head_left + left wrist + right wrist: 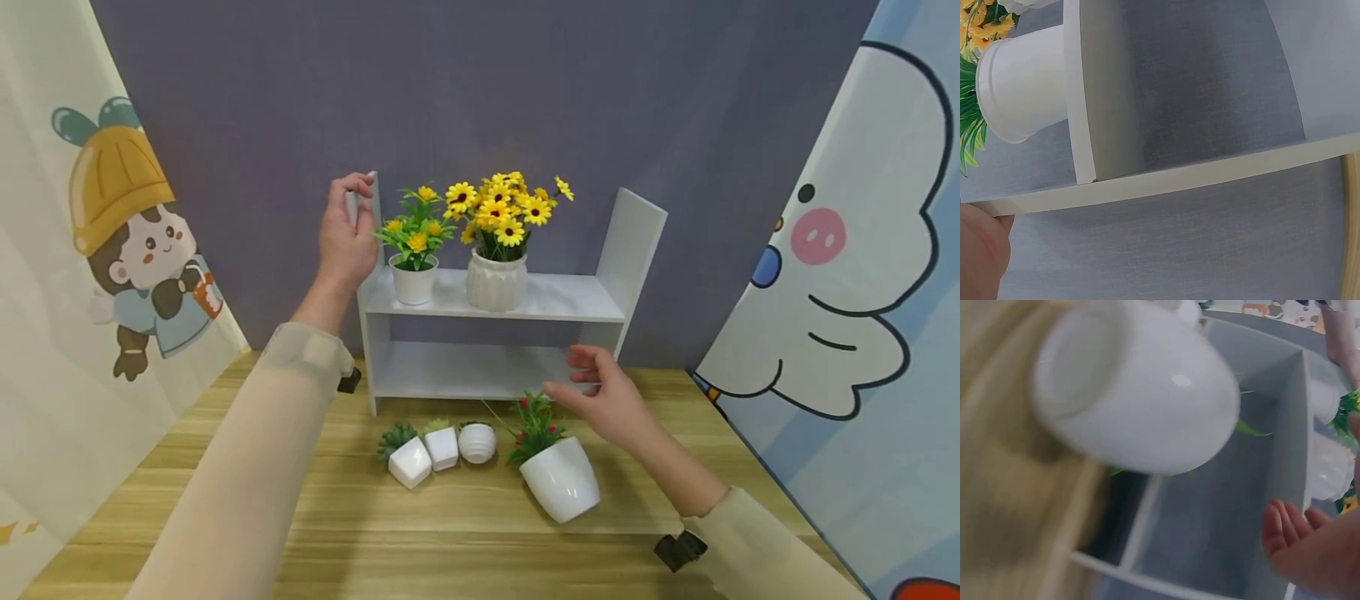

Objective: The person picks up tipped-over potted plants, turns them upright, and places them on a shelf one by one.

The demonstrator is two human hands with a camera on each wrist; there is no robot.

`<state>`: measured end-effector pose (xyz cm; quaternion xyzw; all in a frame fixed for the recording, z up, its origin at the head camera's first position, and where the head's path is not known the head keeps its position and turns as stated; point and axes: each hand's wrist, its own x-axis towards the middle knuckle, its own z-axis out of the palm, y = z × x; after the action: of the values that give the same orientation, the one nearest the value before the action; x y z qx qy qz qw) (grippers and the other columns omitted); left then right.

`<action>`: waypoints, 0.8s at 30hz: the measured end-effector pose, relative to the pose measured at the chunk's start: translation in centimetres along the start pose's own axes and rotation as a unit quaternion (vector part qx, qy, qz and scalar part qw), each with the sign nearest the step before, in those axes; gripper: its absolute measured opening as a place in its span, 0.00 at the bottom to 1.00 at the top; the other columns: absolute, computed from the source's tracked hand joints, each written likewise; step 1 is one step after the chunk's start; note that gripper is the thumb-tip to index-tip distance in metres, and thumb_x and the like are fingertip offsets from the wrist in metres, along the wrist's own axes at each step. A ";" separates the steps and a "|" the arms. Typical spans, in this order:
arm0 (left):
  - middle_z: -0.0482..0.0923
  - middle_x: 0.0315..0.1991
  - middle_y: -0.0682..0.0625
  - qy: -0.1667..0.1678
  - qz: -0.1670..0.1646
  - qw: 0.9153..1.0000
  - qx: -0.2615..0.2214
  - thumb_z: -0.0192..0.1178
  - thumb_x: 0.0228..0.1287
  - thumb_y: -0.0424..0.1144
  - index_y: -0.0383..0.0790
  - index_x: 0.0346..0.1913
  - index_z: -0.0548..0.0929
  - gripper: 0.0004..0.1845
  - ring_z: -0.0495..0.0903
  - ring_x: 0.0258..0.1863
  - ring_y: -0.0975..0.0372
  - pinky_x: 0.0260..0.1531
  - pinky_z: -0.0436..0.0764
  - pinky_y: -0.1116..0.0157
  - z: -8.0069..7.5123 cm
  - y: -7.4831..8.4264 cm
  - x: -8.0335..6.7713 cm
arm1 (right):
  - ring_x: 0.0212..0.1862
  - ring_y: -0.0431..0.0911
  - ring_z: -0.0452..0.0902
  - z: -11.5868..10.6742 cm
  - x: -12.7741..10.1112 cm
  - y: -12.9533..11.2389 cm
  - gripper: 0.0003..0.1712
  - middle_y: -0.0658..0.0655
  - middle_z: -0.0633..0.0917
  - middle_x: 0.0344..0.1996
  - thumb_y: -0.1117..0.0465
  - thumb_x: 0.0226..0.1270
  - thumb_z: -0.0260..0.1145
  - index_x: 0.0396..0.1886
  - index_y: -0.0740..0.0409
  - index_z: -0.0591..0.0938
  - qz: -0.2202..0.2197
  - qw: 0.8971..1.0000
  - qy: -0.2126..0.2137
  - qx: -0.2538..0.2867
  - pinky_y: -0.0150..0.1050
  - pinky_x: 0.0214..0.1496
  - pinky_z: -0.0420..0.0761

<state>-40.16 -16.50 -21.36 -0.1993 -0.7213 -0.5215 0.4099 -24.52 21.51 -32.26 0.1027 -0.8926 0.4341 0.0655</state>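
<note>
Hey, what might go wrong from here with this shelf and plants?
The left hand grips the white two-tier shelf at one side; a tug might topple the fluted white vase of yellow daisies standing on it. The glossy white rounded pot with red-flowered greenery lies tipped on the wood-grain table; the right hand, close by, could knock it rolling.

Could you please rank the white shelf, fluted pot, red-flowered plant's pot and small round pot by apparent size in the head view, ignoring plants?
1. White shelf
2. Red-flowered plant's pot, though nearer the camera
3. Fluted pot
4. Small round pot
</note>
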 end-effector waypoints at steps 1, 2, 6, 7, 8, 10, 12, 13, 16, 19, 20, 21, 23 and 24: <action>0.76 0.74 0.44 0.000 0.001 1.000 0.001 0.45 0.86 0.29 0.36 0.56 0.71 0.07 0.70 0.81 0.60 0.82 0.65 0.64 0.0 0.0 0.0 | 0.72 0.61 0.78 -0.1 -0.4 0.5 0.48 0.66 0.77 0.75 0.44 0.76 0.74 0.84 0.60 0.64 -0.007 1.000 -0.008 -0.005 0.59 0.70 0.81; 0.76 0.74 0.44 0.000 0.001 1.000 0.002 0.44 0.86 0.29 0.37 0.56 0.71 0.07 0.69 0.81 0.60 0.82 0.65 0.65 0.0 -0.1 0.0 | 0.70 0.61 0.80 -0.2 -0.8 1.1 0.47 0.66 0.78 0.74 0.45 0.76 0.74 0.83 0.60 0.65 -0.013 1.000 -0.017 -0.011 0.57 0.69 0.82; 0.76 0.74 0.45 -0.001 -0.001 1.000 0.004 0.45 0.86 0.30 0.38 0.56 0.71 0.06 0.69 0.81 0.61 0.82 0.66 0.66 -0.1 -0.1 0.0 | 0.66 0.59 0.82 -0.8 -2.2 3.1 0.44 0.67 0.81 0.70 0.50 0.76 0.75 0.81 0.63 0.67 -0.035 0.998 -0.049 -0.017 0.52 0.63 0.84; 0.76 0.74 0.45 -0.001 0.000 1.000 0.004 0.45 0.86 0.30 0.38 0.56 0.71 0.06 0.69 0.81 0.61 0.82 0.66 0.66 -0.1 -0.2 0.0 | 0.65 0.58 0.82 -1.0 -2.5 3.6 0.43 0.67 0.81 0.69 0.50 0.76 0.75 0.80 0.63 0.68 -0.037 0.998 -0.055 -0.019 0.50 0.62 0.84; 0.76 0.74 0.45 -0.001 0.000 1.000 0.005 0.45 0.86 0.30 0.38 0.56 0.71 0.06 0.69 0.81 0.61 0.82 0.66 0.66 -0.1 -0.2 0.0 | 0.65 0.58 0.82 -1.3 -2.8 4.2 0.42 0.67 0.81 0.69 0.51 0.76 0.75 0.80 0.64 0.68 -0.037 0.997 -0.061 -0.020 0.47 0.61 0.84; 0.76 0.74 0.45 -0.001 0.001 1.000 0.005 0.45 0.86 0.30 0.38 0.56 0.71 0.06 0.70 0.81 0.61 0.82 0.66 0.65 -0.1 -0.2 0.0 | 0.65 0.58 0.82 -1.7 -3.3 5.2 0.41 0.67 0.81 0.68 0.52 0.76 0.75 0.78 0.64 0.69 -0.036 0.997 -0.071 -0.024 0.43 0.58 0.84; 0.76 0.74 0.45 -0.001 0.002 1.000 0.006 0.45 0.86 0.30 0.37 0.56 0.71 0.06 0.70 0.81 0.60 0.81 0.66 0.65 -0.1 -0.2 0.1 | 0.64 0.58 0.83 -2.2 -3.8 6.2 0.41 0.66 0.81 0.68 0.52 0.76 0.75 0.78 0.65 0.69 -0.029 0.996 -0.084 -0.031 0.39 0.56 0.84; 0.76 0.74 0.45 0.000 0.002 1.000 0.006 0.45 0.86 0.30 0.37 0.56 0.71 0.06 0.70 0.81 0.60 0.81 0.66 0.65 -0.1 -0.2 0.1 | 0.64 0.57 0.83 -2.4 -4.1 6.7 0.41 0.66 0.81 0.68 0.52 0.76 0.75 0.78 0.65 0.69 -0.025 0.995 -0.093 -0.034 0.39 0.56 0.84; 0.76 0.74 0.45 0.000 0.001 1.000 0.006 0.45 0.86 0.29 0.37 0.56 0.71 0.06 0.70 0.81 0.60 0.81 0.66 0.65 0.0 -0.1 0.1 | 0.64 0.57 0.83 -2.8 -4.7 7.8 0.42 0.68 0.81 0.69 0.51 0.75 0.76 0.78 0.66 0.69 -0.017 0.991 -0.126 -0.038 0.41 0.57 0.85; 0.76 0.74 0.46 0.001 0.000 1.000 0.008 0.45 0.86 0.29 0.37 0.56 0.71 0.06 0.70 0.81 0.60 0.81 0.66 0.66 0.0 -0.1 0.1 | 0.64 0.57 0.83 -3.0 -5.1 8.6 0.43 0.69 0.80 0.69 0.50 0.75 0.76 0.79 0.65 0.69 -0.011 0.987 -0.157 -0.035 0.45 0.59 0.86; 0.76 0.74 0.46 0.001 0.000 1.000 0.008 0.45 0.86 0.29 0.37 0.56 0.71 0.06 0.70 0.81 0.60 0.81 0.66 0.66 0.0 -0.1 0.1 | 0.64 0.57 0.83 -3.0 -5.2 8.9 0.42 0.70 0.80 0.69 0.50 0.75 0.76 0.78 0.64 0.69 -0.011 0.986 -0.164 -0.032 0.46 0.59 0.86; 0.76 0.74 0.45 0.001 0.001 1.000 0.007 0.45 0.86 0.29 0.36 0.56 0.71 0.06 0.70 0.81 0.60 0.81 0.66 0.66 0.0 -0.1 0.1 | 0.64 0.58 0.83 -3.0 -5.3 9.1 0.42 0.70 0.80 0.69 0.51 0.75 0.76 0.78 0.64 0.69 -0.012 0.985 -0.171 -0.028 0.46 0.59 0.86; 0.77 0.74 0.45 0.001 0.001 1.000 0.006 0.45 0.85 0.29 0.36 0.56 0.71 0.06 0.70 0.81 0.60 0.81 0.66 0.66 0.0 0.0 0.1 | 0.64 0.58 0.83 -2.8 -5.5 9.5 0.42 0.71 0.80 0.69 0.51 0.75 0.76 0.78 0.64 0.69 -0.010 0.983 -0.183 -0.020 0.45 0.59 0.86; 0.77 0.74 0.45 0.001 0.002 1.000 0.006 0.46 0.85 0.29 0.36 0.56 0.71 0.06 0.70 0.81 0.60 0.81 0.66 0.66 0.0 0.0 0.1 | 0.64 0.59 0.83 -2.7 -5.5 9.7 0.42 0.72 0.80 0.69 0.52 0.75 0.76 0.78 0.65 0.69 -0.010 0.982 -0.188 -0.013 0.44 0.59 0.86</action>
<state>-40.23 -16.54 -21.32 -0.1973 -0.7236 -0.5165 0.4132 -21.40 30.13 -39.13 0.1911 -0.8935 0.3944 -0.0979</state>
